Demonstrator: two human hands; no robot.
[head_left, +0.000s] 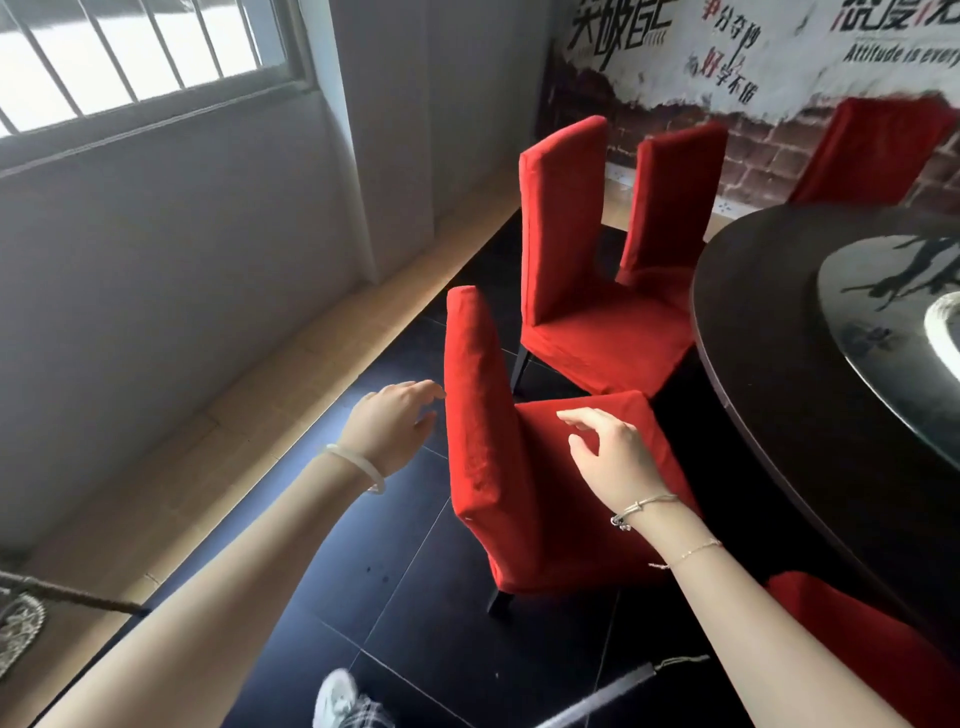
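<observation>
The red-covered chair (519, 483) stands on the dark tiled floor (415, 597) just in front of the person, its seat turned toward the round table (779, 364) at three o'clock. The left hand (392, 423) is at the outer edge of the backrest with its fingers loose and spread. Whether the tips touch the cloth I cannot tell. The right hand (610, 457) hovers over the seat, fingers also uncurled, gripping nothing.

The likeliest trouble, I'd say, is the slipcover. It hangs loose on the frame, so a grasp that takes only cloth could slide or bunch while the chair stays put. A hard pull could also tip the tall back, or drag a leg so that it catches in a tile joint.

Room is tight. A second chair (571, 291) sits at twelve o'clock with its seat corner close to this one — a push that way would knock them together. The table's rim is near the seat front, so a shove to three o'clock would bump it and the glass turntable (883, 312) on top.

A further chair (857, 649) crowds in at five o'clock, and the person's own shoe (337, 701) at seven o'clock lies where a chair drawn back could land.
</observation>
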